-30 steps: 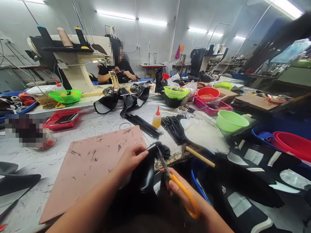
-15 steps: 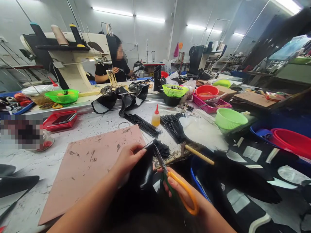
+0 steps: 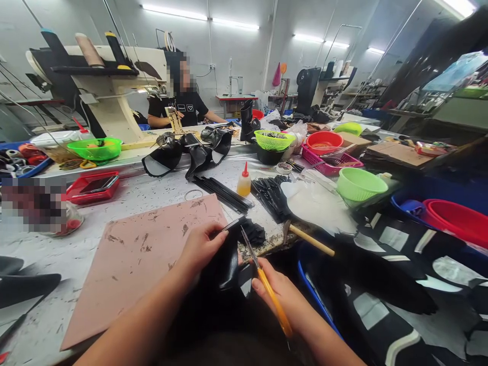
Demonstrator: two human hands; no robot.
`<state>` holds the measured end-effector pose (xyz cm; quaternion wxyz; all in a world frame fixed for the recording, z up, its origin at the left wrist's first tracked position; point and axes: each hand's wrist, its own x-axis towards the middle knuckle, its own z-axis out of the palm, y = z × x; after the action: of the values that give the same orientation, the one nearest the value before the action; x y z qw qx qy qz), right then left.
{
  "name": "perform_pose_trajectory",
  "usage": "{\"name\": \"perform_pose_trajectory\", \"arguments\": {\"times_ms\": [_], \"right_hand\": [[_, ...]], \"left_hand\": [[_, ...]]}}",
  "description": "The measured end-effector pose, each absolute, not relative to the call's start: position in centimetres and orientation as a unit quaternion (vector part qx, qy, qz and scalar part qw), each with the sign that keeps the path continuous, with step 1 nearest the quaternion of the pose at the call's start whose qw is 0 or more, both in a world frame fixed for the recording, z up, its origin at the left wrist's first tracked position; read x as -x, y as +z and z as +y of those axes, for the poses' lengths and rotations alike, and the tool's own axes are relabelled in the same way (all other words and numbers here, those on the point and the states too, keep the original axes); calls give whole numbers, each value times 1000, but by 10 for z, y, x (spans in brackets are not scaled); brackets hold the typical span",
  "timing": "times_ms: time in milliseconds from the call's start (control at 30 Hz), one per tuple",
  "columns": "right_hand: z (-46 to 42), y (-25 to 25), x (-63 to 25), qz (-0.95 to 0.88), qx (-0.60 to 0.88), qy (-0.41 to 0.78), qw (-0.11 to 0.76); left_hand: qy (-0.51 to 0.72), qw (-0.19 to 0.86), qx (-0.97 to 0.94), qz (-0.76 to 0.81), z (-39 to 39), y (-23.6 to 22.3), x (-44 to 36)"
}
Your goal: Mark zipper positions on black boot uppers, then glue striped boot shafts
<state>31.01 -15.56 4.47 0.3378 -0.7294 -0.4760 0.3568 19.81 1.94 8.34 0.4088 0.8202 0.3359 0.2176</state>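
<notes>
My left hand (image 3: pixel 200 247) pinches the top edge of a shiny black leather piece (image 3: pixel 224 264) held upright in front of me. My right hand (image 3: pixel 282 295) is closed around orange-handled scissors (image 3: pixel 263 282), their blades pointing up beside the edge of the leather near my left fingers. A pink cutting mat (image 3: pixel 141 254) lies on the table just left of my hands. A small heap of black scraps (image 3: pixel 253 233) sits right behind the scissors' tips.
A glue bottle (image 3: pixel 244 184), black strips (image 3: pixel 224 193), white sheets (image 3: pixel 316 206), a wooden-handled hammer (image 3: pixel 305 239) and green (image 3: pixel 360 184), red and pink baskets crowd the table. Black boot uppers (image 3: pixel 190 152) lie farther back. A seated person (image 3: pixel 183 101) works at a sewing machine (image 3: pixel 102 86).
The scissors' blades have closed together and the right hand has turned, its handle now edge-on. The left hand keeps its pinch on the leather. The person across has shifted.
</notes>
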Motion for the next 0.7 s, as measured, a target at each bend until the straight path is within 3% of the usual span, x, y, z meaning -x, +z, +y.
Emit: {"name": "perform_pose_trajectory", "arguments": {"times_ms": [700], "right_hand": [[-156, 37, -312, -481, 606, 436, 459]], "left_hand": [[125, 513, -799, 288, 12, 73, -203]]}}
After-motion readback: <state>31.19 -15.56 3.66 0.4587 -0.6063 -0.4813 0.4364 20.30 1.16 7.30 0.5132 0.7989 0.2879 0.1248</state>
